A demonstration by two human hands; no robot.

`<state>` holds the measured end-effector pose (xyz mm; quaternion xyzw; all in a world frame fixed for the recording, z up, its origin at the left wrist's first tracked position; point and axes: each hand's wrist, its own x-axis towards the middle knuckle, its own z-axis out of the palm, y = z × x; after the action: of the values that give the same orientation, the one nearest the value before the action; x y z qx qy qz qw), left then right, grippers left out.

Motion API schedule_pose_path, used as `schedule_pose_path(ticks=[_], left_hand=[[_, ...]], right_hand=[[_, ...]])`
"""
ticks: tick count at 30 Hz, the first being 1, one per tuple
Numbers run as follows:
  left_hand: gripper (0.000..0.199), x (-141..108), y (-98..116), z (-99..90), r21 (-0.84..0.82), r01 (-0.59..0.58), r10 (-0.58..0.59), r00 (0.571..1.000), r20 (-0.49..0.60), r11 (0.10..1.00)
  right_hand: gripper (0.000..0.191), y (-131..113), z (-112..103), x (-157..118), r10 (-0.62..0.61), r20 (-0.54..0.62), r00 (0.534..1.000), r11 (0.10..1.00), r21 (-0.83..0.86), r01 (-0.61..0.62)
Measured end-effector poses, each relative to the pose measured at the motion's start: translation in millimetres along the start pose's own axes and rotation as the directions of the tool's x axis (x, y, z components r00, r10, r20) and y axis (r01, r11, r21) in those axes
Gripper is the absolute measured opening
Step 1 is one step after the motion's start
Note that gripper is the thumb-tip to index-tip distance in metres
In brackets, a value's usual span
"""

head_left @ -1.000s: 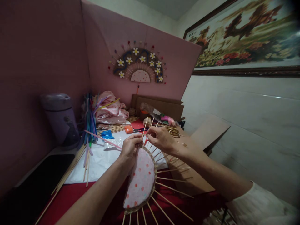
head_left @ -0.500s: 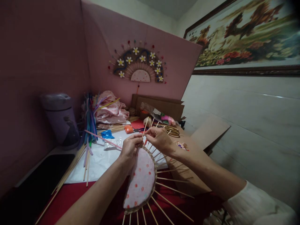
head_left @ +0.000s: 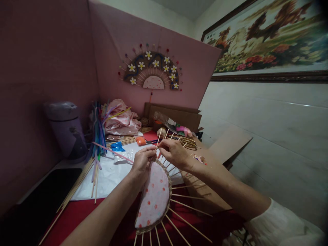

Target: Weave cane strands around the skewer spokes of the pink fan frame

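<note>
A half-round panel (head_left: 155,191) covered in pink cloth with red dots is tilted on edge. Braided cord trims its curved rim, and thin wooden sticks (head_left: 191,207) fan outward from there. My left hand (head_left: 142,163) is closed on the panel's upper end, thumb and forefinger pinched near the base of the topmost stick (head_left: 159,137). Just right of that stick, the fingertips of my right hand (head_left: 174,152) are pinched together close to the left fingertips. What lies between the right fingertips is too small to make out. Several sticks pass behind my right hand.
Pipe cleaners (head_left: 97,130), dotted cloth (head_left: 121,118) and a purple tumbler (head_left: 67,133) stand at the left. Beyond my hands lie scissors (head_left: 153,141), a twine ball (head_left: 161,132) and blue (head_left: 118,147) and orange (head_left: 140,140) packets. Cardboard (head_left: 205,191) is at the right. A decorated fan (head_left: 152,70) hangs behind.
</note>
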<state>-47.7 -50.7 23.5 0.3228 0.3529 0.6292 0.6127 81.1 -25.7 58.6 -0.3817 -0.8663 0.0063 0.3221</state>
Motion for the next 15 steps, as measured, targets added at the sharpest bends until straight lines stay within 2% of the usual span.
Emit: schedule_pose_path(ticks=[5, 15], left_hand=[[0.003, 1.8, -2.2, -1.0, 0.01, -0.05, 0.05, 0.998, 0.03, 0.999], [0.011, 2.4, -3.4, -0.3, -0.003, -0.026, 0.026, 1.0, -0.017, 1.0]], right_hand=[[0.013, -1.1, 0.5, 2.8, 0.059, 0.009, 0.998, 0.998, -0.019, -0.059], [0.015, -0.2, 4.5, 6.6, 0.127, -0.015, 0.992, 0.99, 0.062, -0.126]])
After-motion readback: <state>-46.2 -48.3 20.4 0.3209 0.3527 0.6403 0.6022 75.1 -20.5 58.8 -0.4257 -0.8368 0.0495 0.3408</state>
